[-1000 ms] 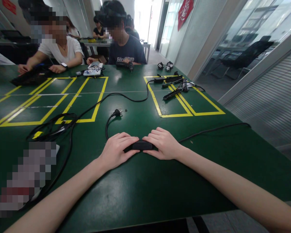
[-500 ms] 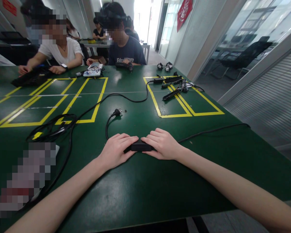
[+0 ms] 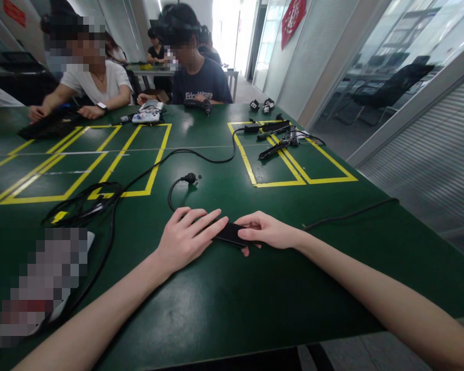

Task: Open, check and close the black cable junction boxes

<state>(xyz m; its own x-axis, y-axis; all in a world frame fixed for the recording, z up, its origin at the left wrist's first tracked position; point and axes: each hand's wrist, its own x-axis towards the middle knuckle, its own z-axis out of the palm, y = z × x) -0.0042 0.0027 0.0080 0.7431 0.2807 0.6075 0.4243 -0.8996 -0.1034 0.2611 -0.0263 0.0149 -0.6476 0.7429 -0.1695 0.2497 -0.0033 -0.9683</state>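
In the head view a black power adapter [image 3: 230,234] is tilted just above or on the green table, between my two hands. My right hand [image 3: 265,230] is closed on its right end, thumb on the upper face and other fingers behind and below. My left hand [image 3: 189,234] holds the left end, its fingers stretched across it and its thumb hidden. A short black cord leads away behind my left hand to a plug [image 3: 190,178]. Another thin black cord [image 3: 351,211] runs out to the right, past my right wrist.
Yellow tape outlines [image 3: 280,184] mark the green table [image 3: 201,309]. Coiled black cable [image 3: 87,203] and a blurred flat object [image 3: 42,288] lie to the left. Black tools and parts [image 3: 274,147] sit at the far right. Two people [image 3: 203,77] sit across the table.
The adapter has turned and tilted, with its right end lower. My right hand has rolled so its thumb faces up. My left fingers have spread. The plug has rotated slightly.
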